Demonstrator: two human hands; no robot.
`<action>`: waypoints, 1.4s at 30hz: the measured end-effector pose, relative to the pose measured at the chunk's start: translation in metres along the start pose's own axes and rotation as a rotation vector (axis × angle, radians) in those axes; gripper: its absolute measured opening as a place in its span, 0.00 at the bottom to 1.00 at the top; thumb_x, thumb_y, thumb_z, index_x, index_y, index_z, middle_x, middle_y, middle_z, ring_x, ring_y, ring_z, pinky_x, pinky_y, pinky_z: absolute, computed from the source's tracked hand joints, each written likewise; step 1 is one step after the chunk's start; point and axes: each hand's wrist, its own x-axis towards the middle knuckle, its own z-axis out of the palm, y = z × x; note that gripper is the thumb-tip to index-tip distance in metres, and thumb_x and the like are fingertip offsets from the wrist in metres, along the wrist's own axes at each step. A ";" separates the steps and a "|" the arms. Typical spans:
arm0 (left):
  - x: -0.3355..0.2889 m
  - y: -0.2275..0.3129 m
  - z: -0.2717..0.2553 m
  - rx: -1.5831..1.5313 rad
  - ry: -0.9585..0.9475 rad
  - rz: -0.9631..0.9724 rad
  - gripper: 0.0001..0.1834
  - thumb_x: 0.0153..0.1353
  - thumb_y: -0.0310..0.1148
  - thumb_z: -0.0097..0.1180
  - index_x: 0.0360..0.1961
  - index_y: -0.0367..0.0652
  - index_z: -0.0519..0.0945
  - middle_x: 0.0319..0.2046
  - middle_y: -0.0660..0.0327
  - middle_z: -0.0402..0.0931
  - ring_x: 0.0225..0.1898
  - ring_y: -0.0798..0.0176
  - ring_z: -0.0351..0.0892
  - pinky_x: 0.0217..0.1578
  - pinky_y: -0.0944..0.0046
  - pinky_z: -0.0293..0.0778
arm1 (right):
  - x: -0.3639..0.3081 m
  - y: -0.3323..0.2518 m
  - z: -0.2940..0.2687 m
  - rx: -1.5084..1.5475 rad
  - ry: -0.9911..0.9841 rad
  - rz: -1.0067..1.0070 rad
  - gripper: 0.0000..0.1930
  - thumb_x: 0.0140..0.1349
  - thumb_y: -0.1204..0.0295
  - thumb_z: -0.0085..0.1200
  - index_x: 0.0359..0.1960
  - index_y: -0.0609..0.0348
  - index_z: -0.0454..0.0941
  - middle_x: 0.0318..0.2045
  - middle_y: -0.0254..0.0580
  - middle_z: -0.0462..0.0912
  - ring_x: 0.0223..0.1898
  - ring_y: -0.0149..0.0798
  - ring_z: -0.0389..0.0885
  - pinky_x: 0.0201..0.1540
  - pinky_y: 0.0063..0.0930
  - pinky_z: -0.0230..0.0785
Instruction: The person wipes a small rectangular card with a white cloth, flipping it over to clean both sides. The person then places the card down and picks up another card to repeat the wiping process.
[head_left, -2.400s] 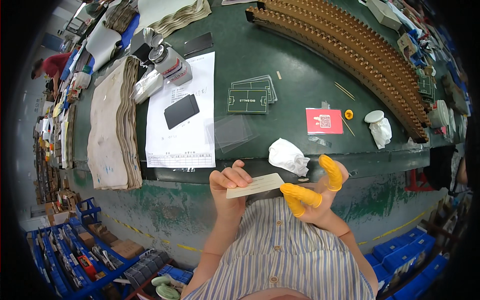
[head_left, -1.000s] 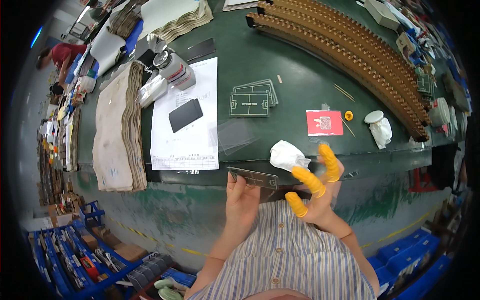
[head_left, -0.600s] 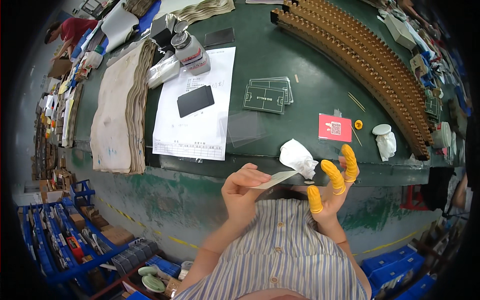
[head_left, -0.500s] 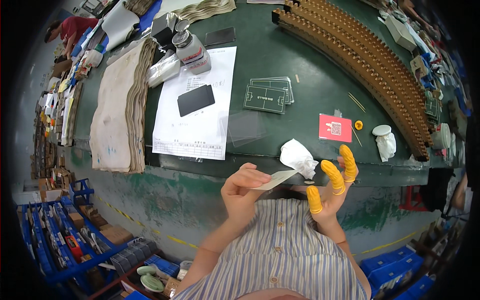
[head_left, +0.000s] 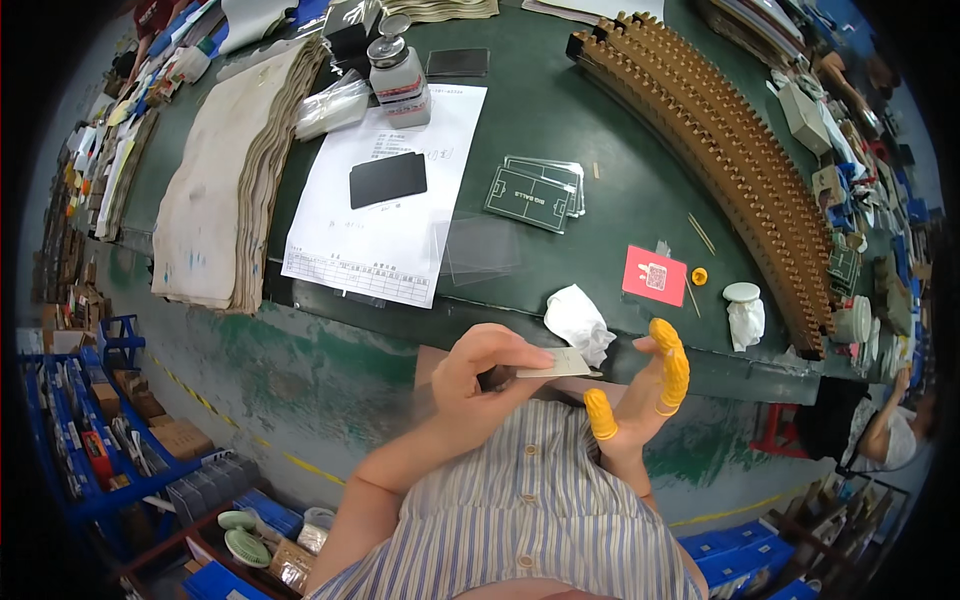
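My left hand point(head_left: 485, 375) pinches a thin pale card point(head_left: 560, 364) between thumb and fingers, just in front of the table's near edge. The card is seen at a slant, so most of its face is hard to make out. To its right my right hand point(head_left: 640, 405) is raised and open, with yellow finger cots on the thumb and some fingers; nothing is in it. A crumpled white cloth point(head_left: 577, 320) lies on the table edge just beyond the card. Past my right hand lies a red card point(head_left: 655, 276) with a square printed code.
Green printed cards point(head_left: 530, 200) lie mid-table. Black cards point(head_left: 388, 180) rest on a white paper sheet point(head_left: 375, 245) beside clear sheets point(head_left: 485, 250) and a pump bottle point(head_left: 402, 90). A curved slotted wooden rack point(head_left: 720, 140) spans the right. A cloth-wrapped bundle point(head_left: 745, 320) stands near it.
The view has shifted slightly. The pale card has tipped from a raised slant to nearly level. My right hand has moved a little left, its cotted fingers now closer together, the thumb still apart.
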 end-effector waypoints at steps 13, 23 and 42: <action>0.006 0.002 0.001 0.377 -0.094 0.292 0.35 0.45 0.18 0.67 0.51 0.39 0.60 0.32 0.63 0.82 0.34 0.66 0.80 0.43 0.65 0.68 | 0.002 -0.016 -0.004 -0.075 -0.091 0.087 0.34 0.42 0.65 0.71 0.50 0.62 0.67 0.44 0.41 0.70 0.46 0.43 0.66 0.48 0.37 0.61; 0.000 0.002 0.003 0.465 -0.068 0.336 0.30 0.42 0.21 0.68 0.48 0.40 0.69 0.35 0.70 0.81 0.39 0.64 0.72 0.41 0.67 0.68 | -0.001 -0.027 0.003 0.152 -0.060 0.278 0.27 0.45 0.74 0.69 0.48 0.59 0.72 0.42 0.35 0.77 0.50 0.35 0.69 0.52 0.31 0.64; -0.007 0.015 -0.007 0.681 -0.162 0.293 0.13 0.49 0.32 0.61 0.39 0.56 0.83 0.33 0.77 0.78 0.37 0.80 0.71 0.51 0.68 0.53 | 0.003 -0.035 -0.002 0.042 -0.269 0.280 0.19 0.44 0.80 0.67 0.41 0.54 0.79 0.40 0.31 0.81 0.48 0.36 0.70 0.49 0.28 0.68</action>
